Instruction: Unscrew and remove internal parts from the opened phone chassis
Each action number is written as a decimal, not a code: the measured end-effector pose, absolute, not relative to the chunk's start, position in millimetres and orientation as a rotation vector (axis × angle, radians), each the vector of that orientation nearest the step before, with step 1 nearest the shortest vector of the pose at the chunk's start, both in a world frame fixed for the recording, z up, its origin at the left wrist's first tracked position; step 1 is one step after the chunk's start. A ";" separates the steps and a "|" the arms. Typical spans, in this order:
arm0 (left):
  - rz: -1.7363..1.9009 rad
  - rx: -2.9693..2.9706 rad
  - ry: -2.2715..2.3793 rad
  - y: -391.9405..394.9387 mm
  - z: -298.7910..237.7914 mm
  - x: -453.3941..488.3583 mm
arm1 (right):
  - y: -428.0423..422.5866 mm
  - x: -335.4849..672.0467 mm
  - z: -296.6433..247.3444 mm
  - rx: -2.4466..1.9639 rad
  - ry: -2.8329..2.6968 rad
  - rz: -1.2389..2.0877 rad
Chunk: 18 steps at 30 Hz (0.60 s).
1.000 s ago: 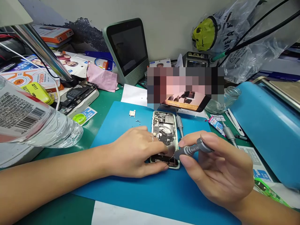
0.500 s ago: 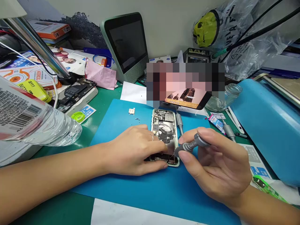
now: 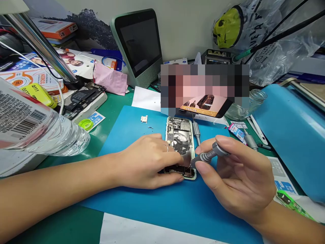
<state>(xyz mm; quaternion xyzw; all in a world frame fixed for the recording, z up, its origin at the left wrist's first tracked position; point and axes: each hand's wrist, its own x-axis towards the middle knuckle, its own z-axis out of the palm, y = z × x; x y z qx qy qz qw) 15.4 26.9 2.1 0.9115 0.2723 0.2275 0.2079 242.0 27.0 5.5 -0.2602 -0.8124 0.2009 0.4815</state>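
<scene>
An opened phone [image 3: 180, 139] with its inner parts exposed lies on a blue mat [image 3: 137, 210]. My left hand [image 3: 152, 161] is laid over its lower left edge, curled fingers and thumb holding it against the mat. Between the thumb and fingers of my right hand [image 3: 238, 176] is a small grey screwdriver [image 3: 209, 156], tilted, with its tip down at the lower right of the phone; the exact contact point is too small to make out. Another grey screwdriver [image 3: 196, 130] lies just right of the phone. A small metal bracket [image 3: 144, 119] and tiny parts [image 3: 150, 127] rest to the upper left.
A propped phone [image 3: 203, 105], partly pixelated, stands behind the mat, near a smart display [image 3: 139, 44]. At left are a large water bottle [image 3: 50, 128], a lamp pole [image 3: 45, 47] and another opened phone [image 3: 83, 100]. A glass jar [image 3: 254, 103] and blue roll-like object [image 3: 291, 135] are at right.
The camera view has shifted slightly, moving the scene a little to the right. Both hands, the screwdriver and the phone keep nearly the same places relative to each other.
</scene>
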 end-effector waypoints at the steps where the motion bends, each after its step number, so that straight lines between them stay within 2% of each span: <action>1: 0.625 2.537 0.761 26.9 2.2 15.4 | 27.1 241.5 6.0 -0.636 -1.981 0.489; 18: 0.694 2.560 0.796 25.5 1.0 15.2 | 30.4 235.0 10.2 -0.575 -1.804 0.444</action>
